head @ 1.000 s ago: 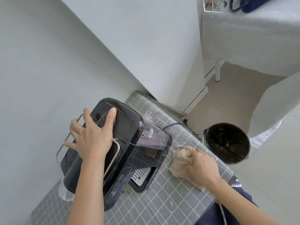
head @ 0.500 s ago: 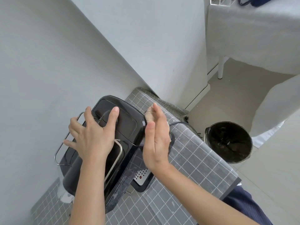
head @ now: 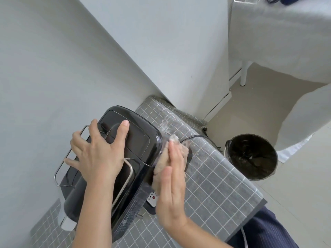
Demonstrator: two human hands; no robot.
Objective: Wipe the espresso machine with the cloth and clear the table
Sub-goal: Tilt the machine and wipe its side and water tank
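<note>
Wiping is under way: a crumpled beige cloth (head: 171, 159) is pressed flat-palmed by the right hand (head: 172, 185) against the black plastic espresso machine (head: 136, 145), steadied by the spread left hand (head: 97, 154). Clearing the grey checked table (head: 215, 185) appears left.

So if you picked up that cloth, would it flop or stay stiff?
Probably flop: the cloth is bunched and folds around the right hand pressing it on the machine. It looks light too. Its fuzzy surface likely grips rather than slips.

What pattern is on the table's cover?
Grey with a thin white grid, on the table cover; the head view shows it.
</note>
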